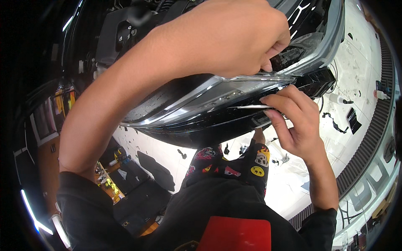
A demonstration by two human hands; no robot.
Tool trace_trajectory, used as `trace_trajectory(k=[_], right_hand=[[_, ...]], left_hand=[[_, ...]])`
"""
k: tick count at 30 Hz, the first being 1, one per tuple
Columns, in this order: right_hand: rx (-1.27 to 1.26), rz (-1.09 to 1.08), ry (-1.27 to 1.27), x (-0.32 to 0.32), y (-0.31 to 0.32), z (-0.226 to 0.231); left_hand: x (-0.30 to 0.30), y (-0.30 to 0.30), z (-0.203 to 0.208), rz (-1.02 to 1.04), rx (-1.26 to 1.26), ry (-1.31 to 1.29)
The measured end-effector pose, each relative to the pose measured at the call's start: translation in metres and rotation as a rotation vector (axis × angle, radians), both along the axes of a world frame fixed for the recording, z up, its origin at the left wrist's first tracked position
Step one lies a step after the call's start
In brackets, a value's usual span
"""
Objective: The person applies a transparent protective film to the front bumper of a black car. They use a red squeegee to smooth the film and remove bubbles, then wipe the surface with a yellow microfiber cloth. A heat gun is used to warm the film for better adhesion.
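My left hand reaches across the car front, its fingers curled down at the upper edge of the headlight. Its fingertips are partly hidden, so I cannot make out what they grip. Below it, my right hand pinches a slim silver pointed tool, like a thin knife, between thumb and fingers. The tool lies nearly level, its tip pointing left, close to the glossy black panel under the headlight. Black film-like material juts out beyond the headlight's right end.
An engine bay opens at the upper left. Black scraps and a white bottle lie on the pale tiled floor at right, beside a dark floor grating. Black cases and a shelf with yellow items stand lower left.
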State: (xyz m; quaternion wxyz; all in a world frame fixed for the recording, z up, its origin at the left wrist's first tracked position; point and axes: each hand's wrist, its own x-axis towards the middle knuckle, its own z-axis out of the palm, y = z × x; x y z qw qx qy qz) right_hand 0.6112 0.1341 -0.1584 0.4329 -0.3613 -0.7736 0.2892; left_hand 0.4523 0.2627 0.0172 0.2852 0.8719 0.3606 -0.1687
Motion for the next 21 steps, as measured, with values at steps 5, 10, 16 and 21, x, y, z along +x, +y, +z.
trace_trajectory(k=[5, 10, 16, 21], right_hand=[[0.014, -0.004, 0.049, -0.013, 0.006, -0.009], [-0.019, -0.024, 0.027, -0.006, -0.001, -0.005], [-0.012, -0.054, 0.005, 0.007, 0.005, -0.002], [-0.024, -0.276, 0.064, 0.039, 0.016, -0.007]], left_hand=[[-0.009, 0.002, -0.007, 0.077, -0.057, -0.196], [-0.008, -0.005, -0.007, 0.095, 0.108, -0.014], [-0.008, -0.010, -0.002, 0.017, 0.069, -0.116], [-0.014, -0.009, -0.008, 0.008, 0.089, -0.118]])
